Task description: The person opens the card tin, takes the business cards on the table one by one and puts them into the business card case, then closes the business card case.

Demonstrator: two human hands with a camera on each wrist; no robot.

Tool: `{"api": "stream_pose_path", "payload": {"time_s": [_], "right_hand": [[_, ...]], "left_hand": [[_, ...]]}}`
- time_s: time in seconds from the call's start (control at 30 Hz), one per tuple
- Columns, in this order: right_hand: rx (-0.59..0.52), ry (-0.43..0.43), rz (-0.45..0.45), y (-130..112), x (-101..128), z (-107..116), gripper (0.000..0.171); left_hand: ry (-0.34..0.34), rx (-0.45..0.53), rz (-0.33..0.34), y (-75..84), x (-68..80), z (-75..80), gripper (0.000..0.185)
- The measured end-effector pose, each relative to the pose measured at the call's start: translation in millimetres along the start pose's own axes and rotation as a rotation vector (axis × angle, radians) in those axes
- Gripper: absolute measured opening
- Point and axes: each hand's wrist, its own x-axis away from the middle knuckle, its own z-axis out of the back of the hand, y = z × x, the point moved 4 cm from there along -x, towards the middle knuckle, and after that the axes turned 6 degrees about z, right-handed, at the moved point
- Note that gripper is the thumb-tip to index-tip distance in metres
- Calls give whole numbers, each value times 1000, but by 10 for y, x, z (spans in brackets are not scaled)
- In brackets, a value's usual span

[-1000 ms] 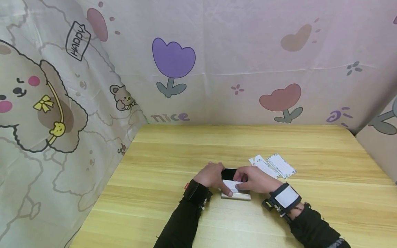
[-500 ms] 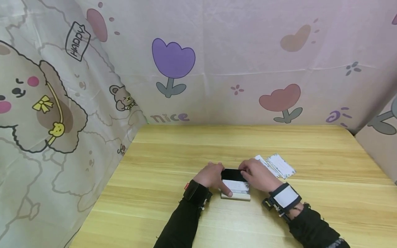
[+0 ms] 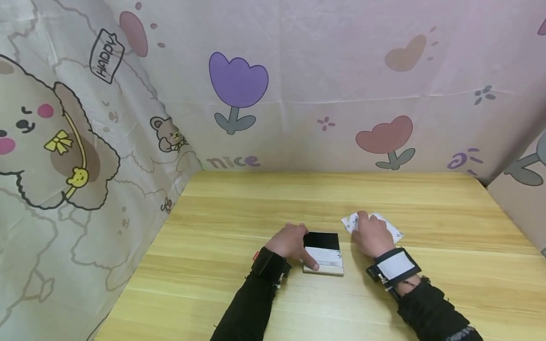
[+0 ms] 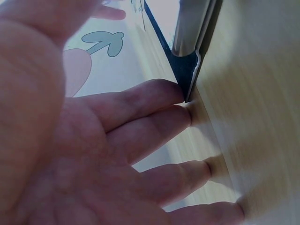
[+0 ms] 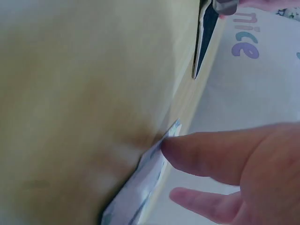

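Note:
In the head view my left hand (image 3: 290,240) holds the left side of an open flat card holder (image 3: 322,240) on the table. Its thumb rests on the near, silvery part, where a white printed card (image 3: 327,256) lies; the far part is black. From the left wrist, straight fingers (image 4: 145,101) show, one tip touching the holder's dark corner (image 4: 185,70). My right hand (image 3: 374,237) is over loose white cards (image 3: 391,228) right of the holder. In the right wrist view a fingertip (image 5: 171,145) touches a card edge, with the digits apart. Most of the cards is hidden.
The wooden table (image 3: 239,203) extends around both hands. A patterned cloth (image 3: 298,94) hangs behind it, and another cartoon-printed cloth (image 3: 141,189) hangs along its left side. Dark straps with small cameras sit on both wrists.
My right hand has left the holder's card and moved right and away to the loose cards, uncovering the holder's right side. My left hand stays where it was.

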Motion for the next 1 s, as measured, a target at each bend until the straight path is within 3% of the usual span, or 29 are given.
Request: {"api": "stream_pose_path", "payload": {"time_s": [0.33,1.0], "right_hand": [[27,76,87,-10,-17,14,32],[63,126,63,27,-18,25,49]], "left_hand": [[-4,-5,-1,3,4,-9,98],[11,-28,-16,23,2,7,96]]}}
